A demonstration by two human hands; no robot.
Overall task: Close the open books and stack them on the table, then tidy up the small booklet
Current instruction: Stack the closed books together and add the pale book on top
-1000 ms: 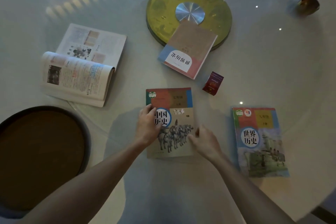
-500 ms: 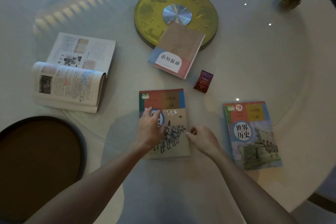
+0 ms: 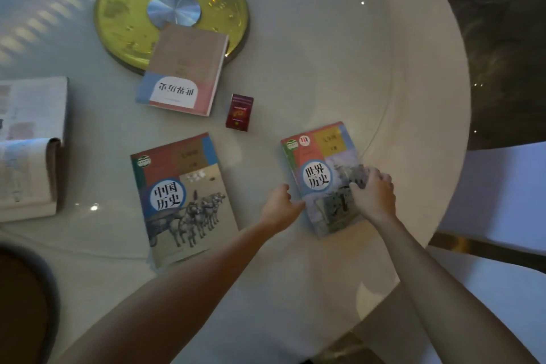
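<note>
A closed history book with horses on its cover (image 3: 183,201) lies flat in front of me. To its right lies a second closed book with a blue and red cover (image 3: 322,168). My left hand (image 3: 280,208) touches that book's left edge, and my right hand (image 3: 373,193) rests curled on its right edge. A third closed book (image 3: 184,71) lies face down, partly on the yellow disc. An open book (image 3: 28,148) sits at the far left. The small red booklet (image 3: 240,112) lies between the books.
The round white table (image 3: 413,97) curves away at the right, close to the blue and red book. A yellow turntable disc (image 3: 124,26) sits at the centre. A dark round stool (image 3: 20,304) is at lower left, a white seat (image 3: 502,192) at right.
Both hands left the horse-cover book and moved right onto the blue and red book. The view swung to the right.
</note>
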